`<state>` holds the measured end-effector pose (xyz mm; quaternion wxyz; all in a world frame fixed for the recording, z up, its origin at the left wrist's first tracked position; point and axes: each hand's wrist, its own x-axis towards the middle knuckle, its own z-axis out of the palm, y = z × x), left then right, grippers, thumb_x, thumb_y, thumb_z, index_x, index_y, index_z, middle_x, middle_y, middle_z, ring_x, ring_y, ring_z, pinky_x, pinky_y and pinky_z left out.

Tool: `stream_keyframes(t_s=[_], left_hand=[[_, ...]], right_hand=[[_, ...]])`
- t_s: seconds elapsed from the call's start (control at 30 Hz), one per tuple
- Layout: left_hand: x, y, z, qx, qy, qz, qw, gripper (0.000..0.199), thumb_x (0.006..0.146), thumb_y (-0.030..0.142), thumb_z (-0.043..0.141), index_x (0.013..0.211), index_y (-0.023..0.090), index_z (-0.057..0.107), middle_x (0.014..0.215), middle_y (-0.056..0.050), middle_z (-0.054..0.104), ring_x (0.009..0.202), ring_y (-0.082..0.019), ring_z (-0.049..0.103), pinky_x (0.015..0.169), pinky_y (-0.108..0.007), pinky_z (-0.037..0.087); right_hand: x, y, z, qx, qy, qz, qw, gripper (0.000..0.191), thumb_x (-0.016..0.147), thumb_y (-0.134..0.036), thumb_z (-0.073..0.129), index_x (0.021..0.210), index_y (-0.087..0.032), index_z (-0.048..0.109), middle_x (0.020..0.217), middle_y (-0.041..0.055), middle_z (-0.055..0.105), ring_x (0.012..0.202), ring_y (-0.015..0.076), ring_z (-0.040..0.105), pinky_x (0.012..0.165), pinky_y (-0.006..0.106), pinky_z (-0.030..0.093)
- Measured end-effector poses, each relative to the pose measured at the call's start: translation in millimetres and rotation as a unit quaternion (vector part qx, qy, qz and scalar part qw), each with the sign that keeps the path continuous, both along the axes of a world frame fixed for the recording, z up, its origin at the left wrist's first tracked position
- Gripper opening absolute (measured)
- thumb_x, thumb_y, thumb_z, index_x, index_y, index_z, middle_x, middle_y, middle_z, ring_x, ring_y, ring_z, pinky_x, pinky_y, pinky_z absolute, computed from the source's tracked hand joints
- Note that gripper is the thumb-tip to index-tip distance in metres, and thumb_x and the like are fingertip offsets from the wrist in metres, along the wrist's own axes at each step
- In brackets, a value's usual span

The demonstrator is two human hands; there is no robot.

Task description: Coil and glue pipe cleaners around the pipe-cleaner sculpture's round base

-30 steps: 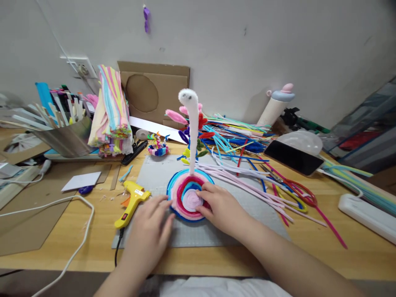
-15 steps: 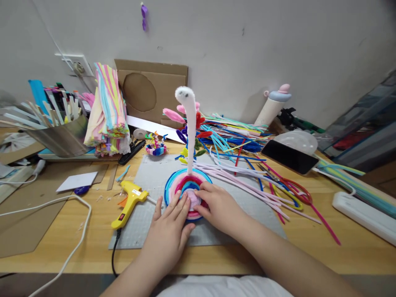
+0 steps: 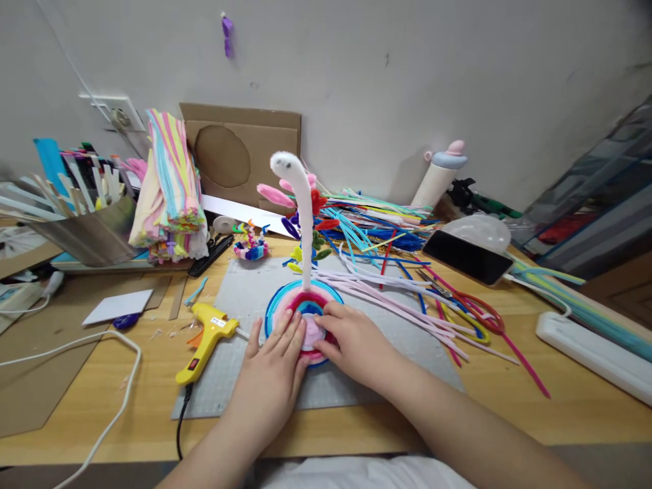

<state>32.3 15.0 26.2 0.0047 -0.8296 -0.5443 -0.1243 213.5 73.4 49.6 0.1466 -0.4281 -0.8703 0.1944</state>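
Note:
A round coiled pipe cleaner base (image 3: 288,293) in blue, pink and red rings lies in front of me. From its back edge rises a fuzzy white stem (image 3: 305,231), bent over at the top with two dark dots. Colourful pipe cleaner petals (image 3: 276,195) stand behind the stem. My left hand (image 3: 272,363) lies flat over the base's left front, fingers stretched out and pressing on it. My right hand (image 3: 356,339) rests on its right side, fingertips and thumb apart around the pale pink middle coil (image 3: 314,331). My fingers cover part of the rings.
A yellow hot glue gun (image 3: 206,343) lies left of the grey mat (image 3: 229,288). Loose pipe cleaners (image 3: 407,309) and red-handled scissors (image 3: 479,309) lie on the right, near a phone (image 3: 467,257) and a white power strip (image 3: 585,350). Cardboard (image 3: 275,129) leans against the wall.
The camera view has turned slightly to the right. Both hands stay on the coiled base; my left thumb has drawn in closer to its fingers.

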Motion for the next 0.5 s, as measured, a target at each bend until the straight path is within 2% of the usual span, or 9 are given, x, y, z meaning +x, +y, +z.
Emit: stream_keyframes(t_s=[0.1,0.17,0.3,0.43,0.5], left_hand=[[-4.0,-0.3,-0.8,0.003,0.004,-0.012,1.000,0.051,0.094,0.033,0.042,0.143,0.021,0.034,0.144,-0.009,0.042,0.136,-0.026,0.034,0.114,-0.057,0.004],[-7.9,0.3,1.3,-0.023,-0.007,-0.021,0.999,0.052,0.094,0.035,0.041,0.144,0.024,0.032,0.145,-0.007,0.042,0.137,-0.026,0.032,0.113,-0.060,0.005],[-9.3,0.6,5.9,-0.049,-0.054,-0.001,0.997,0.051,0.096,0.032,0.036,0.146,0.027,0.026,0.148,-0.007,0.037,0.140,-0.024,0.026,0.112,-0.061,0.008],[3.6,-0.8,4.3,-0.061,-0.076,-0.017,0.995,0.057,0.093,0.033,0.043,0.146,0.023,0.027,0.151,-0.009,0.031,0.140,-0.023,0.028,0.113,-0.049,0.024],[12.7,-1.1,1.8,-0.072,-0.072,-0.018,0.995,0.069,0.086,0.038,0.054,0.146,0.018,0.027,0.152,-0.013,0.029,0.139,-0.026,0.028,0.111,-0.047,0.032]], right_hand=[[0.6,0.5,-1.4,0.004,0.004,0.002,1.000,0.029,0.084,-0.028,0.062,0.112,-0.020,0.065,0.104,0.0070,0.059,0.099,0.0203,0.056,0.088,0.032,0.042],[0.9,0.6,-1.8,0.004,0.004,0.001,1.000,0.027,0.084,-0.028,0.062,0.110,-0.020,0.065,0.103,0.0069,0.059,0.099,0.0203,0.056,0.087,0.032,0.042],[0.7,0.3,-0.9,0.002,0.008,-0.001,1.000,0.021,0.084,-0.030,0.062,0.102,-0.020,0.066,0.103,0.0068,0.059,0.096,0.0199,0.056,0.084,0.031,0.043],[-0.3,-0.3,0.2,-0.001,0.004,-0.003,1.000,0.020,0.083,-0.026,0.062,0.102,-0.021,0.066,0.099,0.0054,0.058,0.091,0.0186,0.056,0.081,0.030,0.042],[-0.5,-0.5,0.5,-0.006,0.005,-0.005,1.000,0.022,0.082,-0.024,0.063,0.103,-0.021,0.066,0.099,0.0050,0.058,0.089,0.0181,0.056,0.081,0.030,0.042]])
